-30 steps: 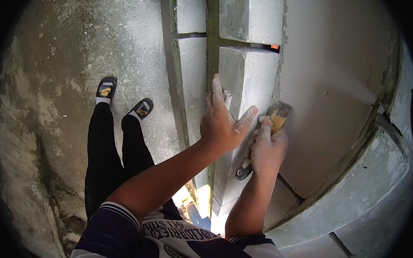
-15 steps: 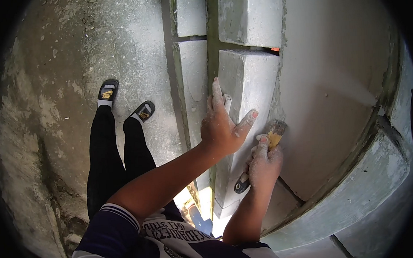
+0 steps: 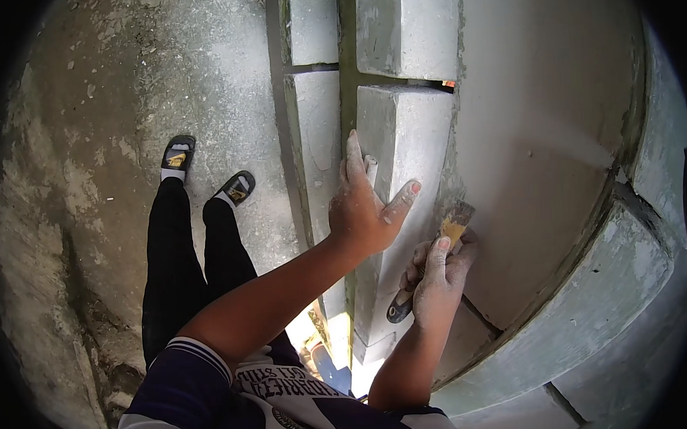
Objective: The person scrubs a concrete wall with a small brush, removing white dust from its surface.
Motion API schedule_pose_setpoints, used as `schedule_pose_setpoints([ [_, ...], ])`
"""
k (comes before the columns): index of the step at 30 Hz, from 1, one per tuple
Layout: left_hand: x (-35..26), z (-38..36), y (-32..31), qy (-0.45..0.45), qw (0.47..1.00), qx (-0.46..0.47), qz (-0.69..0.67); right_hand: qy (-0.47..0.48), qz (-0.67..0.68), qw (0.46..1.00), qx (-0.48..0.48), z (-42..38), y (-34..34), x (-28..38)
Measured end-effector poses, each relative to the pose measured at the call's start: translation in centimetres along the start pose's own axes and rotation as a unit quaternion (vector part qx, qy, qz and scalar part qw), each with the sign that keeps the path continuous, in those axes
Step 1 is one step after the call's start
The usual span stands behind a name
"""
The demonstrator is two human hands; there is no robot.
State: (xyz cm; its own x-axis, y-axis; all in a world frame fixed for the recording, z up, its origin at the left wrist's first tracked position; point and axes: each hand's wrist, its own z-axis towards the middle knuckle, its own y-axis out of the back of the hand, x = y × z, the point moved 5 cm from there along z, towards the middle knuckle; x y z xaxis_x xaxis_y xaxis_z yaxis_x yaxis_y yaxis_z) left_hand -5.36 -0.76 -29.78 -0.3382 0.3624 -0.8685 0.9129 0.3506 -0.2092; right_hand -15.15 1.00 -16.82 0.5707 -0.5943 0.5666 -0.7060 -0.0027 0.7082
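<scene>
A dusty brush-like tool (image 3: 453,223) with a yellowish middle and a dark handle end is in my right hand (image 3: 440,275), its fingers wrapped round it beside the pale block's right edge. My left hand (image 3: 366,213) lies against the long pale block (image 3: 413,146), fingers spread, thumb over the top face and the other fingers along its left side. A small whitish piece (image 3: 370,167) shows by its fingers; whether they hold it is unclear. Both hands are coated in white dust.
More pale blocks (image 3: 427,27) continue beyond, with dark gaps between them. A smooth grey panel (image 3: 540,144) lies to the right, bordered by a curved concrete edge (image 3: 563,335). The rough concrete floor (image 3: 112,186) is at left, with my sandalled feet (image 3: 239,187).
The view has shifted slightly. My right-hand fingers have changed position a little round the tool, which has tilted slightly. My left hand stays on the block.
</scene>
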Motion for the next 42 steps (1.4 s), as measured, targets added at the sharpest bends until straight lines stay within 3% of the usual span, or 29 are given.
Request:
schedule_pose_setpoints([
  [2,-0.5,-0.2,0.2,0.016,1.000,-0.002,0.020,0.018,0.066,0.998,0.011,-0.5,0.2,0.0],
  [4,-0.1,-0.6,-0.5,-0.019,0.997,-0.059,-0.051,0.033,0.144,0.989,0.019,-0.8,-0.1,0.0],
  [8,0.6,-1.5,-1.3,-0.031,0.987,-0.139,-0.072,0.027,0.168,0.985,0.030,-1.4,-0.2,-2.1],
  [11,0.4,-1.8,-0.9,-0.130,0.972,-0.190,0.053,0.050,0.165,0.985,0.003,-1.8,0.6,-3.5],
  [14,1.0,-2.0,-1.1,-0.112,0.976,-0.186,0.025,0.060,0.161,0.985,0.027,-2.4,1.1,-3.7],
  [17,1.3,-1.8,-0.9,-0.149,0.961,-0.227,0.056,0.045,0.151,0.987,0.019,-3.2,1.6,-4.7],
  [23,1.0,-1.4,1.1,-0.149,0.952,-0.256,0.082,0.142,-0.166,0.975,0.047,-4.1,3.2,-6.2],
  [26,2.5,-1.8,3.9,-0.044,0.974,-0.210,0.071,0.169,-0.232,0.957,0.044,-5.0,4.7,-9.0],
  [28,4.8,-2.1,6.0,0.037,0.982,-0.182,-0.041,0.178,-0.241,0.953,0.037,-6.0,5.3,-9.8],
  [32,6.5,-3.9,6.6,0.252,0.949,-0.157,-0.111,0.156,-0.254,0.953,0.051,-7.4,5.7,-11.4],
  [36,6.5,-3.8,3.7,0.147,0.979,-0.137,-0.033,0.214,-0.219,0.952,0.030,-8.2,6.7,-12.3],
  [37,6.1,-3.8,2.9,0.130,0.983,-0.130,-0.019,0.182,-0.206,0.961,0.027,-8.2,7.5,-14.0],
  [38,5.0,-3.8,2.5,0.138,0.984,-0.114,-0.012,0.150,-0.194,0.969,0.024,-8.1,8.4,-16.0],
  [42,3.3,-3.9,1.5,0.123,0.988,-0.089,0.007,0.198,-0.224,0.954,0.028,-9.9,9.8,-16.3],
])
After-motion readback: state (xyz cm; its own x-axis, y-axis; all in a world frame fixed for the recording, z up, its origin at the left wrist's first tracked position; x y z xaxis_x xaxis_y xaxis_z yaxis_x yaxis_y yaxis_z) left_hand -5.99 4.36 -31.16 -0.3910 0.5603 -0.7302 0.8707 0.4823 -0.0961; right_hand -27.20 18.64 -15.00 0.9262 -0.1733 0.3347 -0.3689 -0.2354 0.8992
